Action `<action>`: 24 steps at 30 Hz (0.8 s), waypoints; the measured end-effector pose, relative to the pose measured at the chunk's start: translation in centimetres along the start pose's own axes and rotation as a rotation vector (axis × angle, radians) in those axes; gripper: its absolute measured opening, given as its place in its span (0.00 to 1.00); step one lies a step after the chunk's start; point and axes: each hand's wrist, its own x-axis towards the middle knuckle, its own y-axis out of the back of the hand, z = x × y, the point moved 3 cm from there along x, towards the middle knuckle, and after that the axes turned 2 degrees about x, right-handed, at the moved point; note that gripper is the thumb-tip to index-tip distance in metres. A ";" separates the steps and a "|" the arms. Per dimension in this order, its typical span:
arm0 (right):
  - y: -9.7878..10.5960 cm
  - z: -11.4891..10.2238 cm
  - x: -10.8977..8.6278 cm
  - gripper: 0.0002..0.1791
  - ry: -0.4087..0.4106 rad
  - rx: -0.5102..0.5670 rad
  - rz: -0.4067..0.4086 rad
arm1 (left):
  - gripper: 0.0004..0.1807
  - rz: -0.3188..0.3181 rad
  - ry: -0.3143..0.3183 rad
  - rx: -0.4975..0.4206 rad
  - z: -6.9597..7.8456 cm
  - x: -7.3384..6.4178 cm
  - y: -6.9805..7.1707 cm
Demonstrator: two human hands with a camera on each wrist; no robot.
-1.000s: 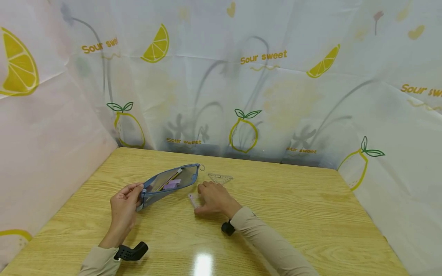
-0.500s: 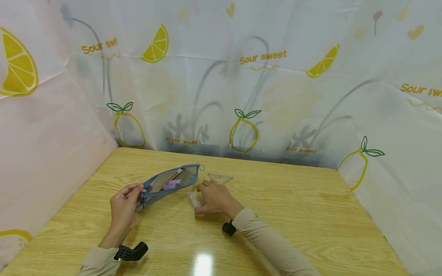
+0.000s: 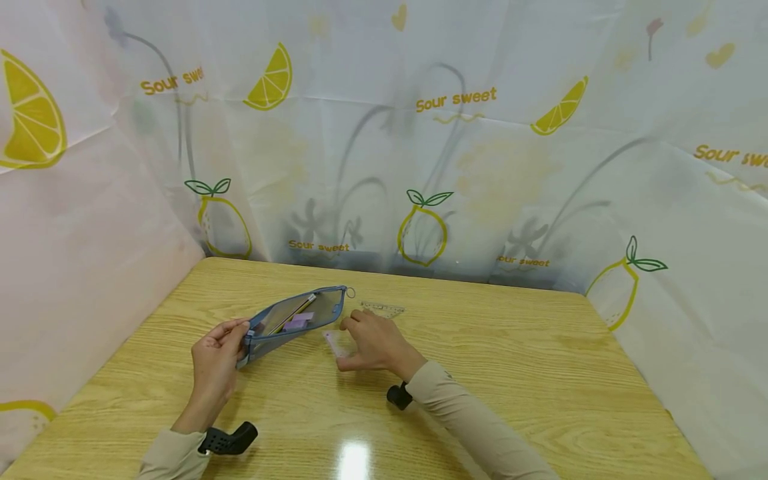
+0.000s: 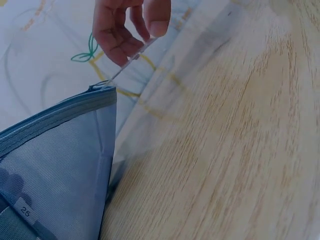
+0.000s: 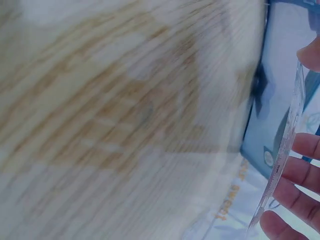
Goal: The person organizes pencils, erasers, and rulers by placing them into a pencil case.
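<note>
My left hand (image 3: pixel 216 363) pinches the near left end of a blue mesh pencil case (image 3: pixel 337 308), holding its zip mouth wide. Inside lie a striped pencil (image 3: pixel 295 313) and light purple blocks (image 3: pixel 295 323). Just right of the case, my right hand (image 3: pixel 377 343) grips a clear, pink-tinged set square (image 3: pixel 334 341) between thumb and fingers. The right wrist view shows this thin plastic sheet (image 5: pixel 286 145) edge-on, with the thumb at one end and fingers spread along it. Part of the set square is hidden behind the hand.
Another clear set square (image 3: pixel 384 309) with scale marks lies on the wooden table (image 3: pixel 510 373) just beyond my right hand. A ring (image 3: pixel 351 292) hangs from the case's far end. A lemon-printed cloth (image 3: pixel 360 153) stands behind the table.
My right hand has shifted slightly away from me, and the set square's corner has moved up and left towards the case. The left hand and pencil case stay put.
</note>
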 end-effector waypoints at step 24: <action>2.1 -1.5 -0.4 0.28 0.154 0.017 0.168 | 0.04 -0.015 0.005 0.050 0.3 -1.3 0.4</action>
